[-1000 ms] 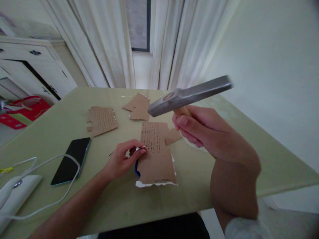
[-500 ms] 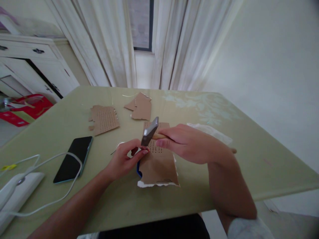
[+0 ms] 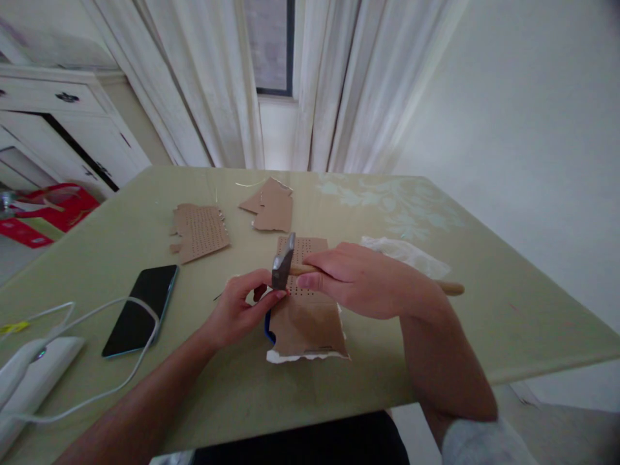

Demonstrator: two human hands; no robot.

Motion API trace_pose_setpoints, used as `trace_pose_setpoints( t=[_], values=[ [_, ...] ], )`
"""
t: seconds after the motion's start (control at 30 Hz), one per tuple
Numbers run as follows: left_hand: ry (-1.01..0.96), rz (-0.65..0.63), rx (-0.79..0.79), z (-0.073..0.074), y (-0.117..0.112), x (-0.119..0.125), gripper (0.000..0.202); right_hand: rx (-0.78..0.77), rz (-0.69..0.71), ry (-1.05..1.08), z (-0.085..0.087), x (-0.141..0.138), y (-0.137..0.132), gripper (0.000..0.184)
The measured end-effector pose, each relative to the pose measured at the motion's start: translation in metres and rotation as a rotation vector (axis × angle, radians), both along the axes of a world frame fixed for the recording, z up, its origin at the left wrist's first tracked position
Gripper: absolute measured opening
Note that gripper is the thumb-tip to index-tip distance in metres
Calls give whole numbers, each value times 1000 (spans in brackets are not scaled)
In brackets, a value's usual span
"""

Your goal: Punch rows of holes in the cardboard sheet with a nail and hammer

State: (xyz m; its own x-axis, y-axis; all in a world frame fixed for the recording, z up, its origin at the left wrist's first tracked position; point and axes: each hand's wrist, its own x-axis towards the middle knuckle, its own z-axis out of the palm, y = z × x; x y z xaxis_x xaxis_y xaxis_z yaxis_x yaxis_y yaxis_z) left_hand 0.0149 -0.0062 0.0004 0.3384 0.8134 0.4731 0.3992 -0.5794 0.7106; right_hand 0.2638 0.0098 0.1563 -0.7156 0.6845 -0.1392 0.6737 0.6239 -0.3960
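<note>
A hammer point(image 3: 282, 265) with a steel head and wooden handle is in my right hand point(image 3: 361, 279), whose fingers wrap the handle close to the head. The head is over the left edge of a piece of cardboard point(image 3: 307, 323) punched with rows of small holes. My left hand point(image 3: 245, 300) is pinched at that same edge, its fingertips right below the hammer head. What the fingertips hold is too small and hidden to make out. Something blue point(image 3: 268, 328) shows from under the cardboard's left side, and its lower edge is torn white.
Another hole-punched cardboard piece point(image 3: 201, 232) and a torn cardboard scrap point(image 3: 276, 206) lie further back. On the left are a phone point(image 3: 143, 310), a white cable point(image 3: 130, 381) and a white power strip point(image 3: 43, 374). A clear plastic bag point(image 3: 407, 255) rests behind my right hand.
The hammer head has tipped down and slightly left, and more of the handle's end shows beyond my right wrist. My left hand stays pinched at the cardboard's edge.
</note>
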Motion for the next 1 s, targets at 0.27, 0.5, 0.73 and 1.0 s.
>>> trace_pose_setpoints(
  t=[0.27,0.5,0.73,1.0],
  values=[
    [0,-14,28,1,1,-1,13,-25,-42,57,4,-1,-5,39],
    [19,-2,15,2,0,-1,13,1,-62,63,3,-1,-4,35],
    [15,-40,51,5,0,0,10,-22,-8,-11,2,-1,-2,44],
    [14,-60,84,-1,1,-2,5,-41,-52,78,2,1,-3,37]
  ],
)
